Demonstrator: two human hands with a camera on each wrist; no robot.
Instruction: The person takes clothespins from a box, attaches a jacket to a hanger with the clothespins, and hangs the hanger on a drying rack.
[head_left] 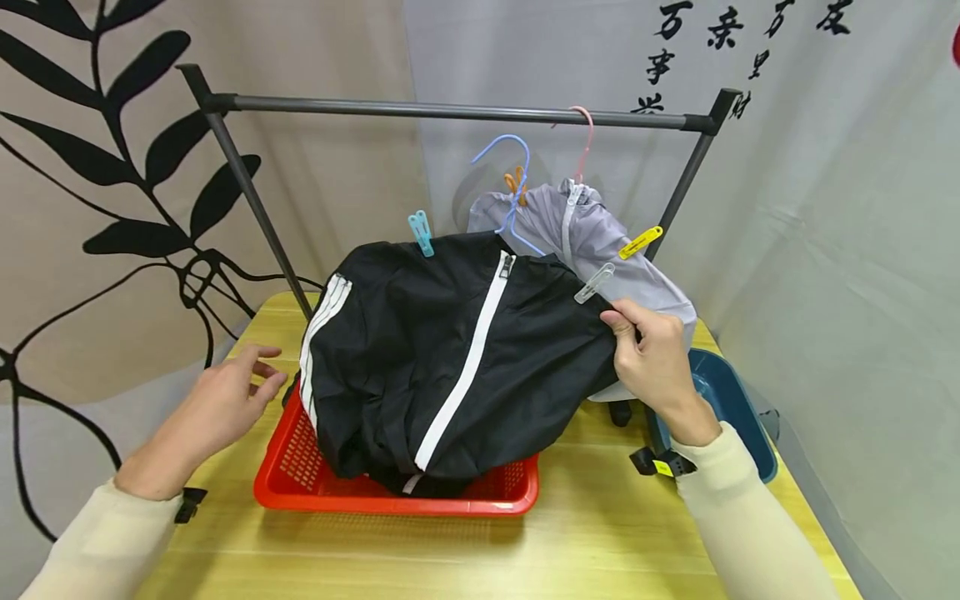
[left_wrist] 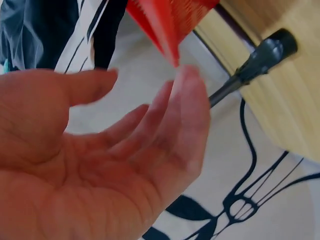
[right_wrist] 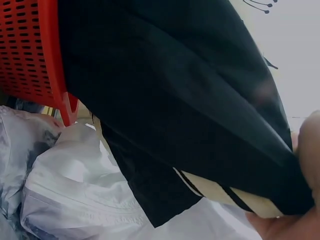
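A black jacket (head_left: pixel 390 333) with a white front zipper and white side stripes hangs over the red basket (head_left: pixel 397 504), a blue hanger (head_left: pixel 525 167) rising from its collar. A teal clothespin (head_left: pixel 422 233) grips one shoulder and a clear clothespin (head_left: pixel 595 283) the other. My right hand (head_left: pixel 656 358) pinches the jacket at its right side, just below the clear clothespin; the right wrist view shows striped black cloth (right_wrist: pixel 215 190) between finger and thumb. My left hand (head_left: pixel 225 404), fingers loosely bent and holding nothing, hovers left of the basket; its palm (left_wrist: pixel 100 185) faces the left wrist camera.
A dark metal rack (head_left: pixel 450 108) stands over the wooden table (head_left: pixel 600 533). Behind the black jacket, a grey garment (head_left: pixel 622 250) hangs on a pink hanger (head_left: pixel 587 142). A yellow clothespin (head_left: pixel 641 242) sits by the right rack leg, above a blue bin (head_left: pixel 738 417).
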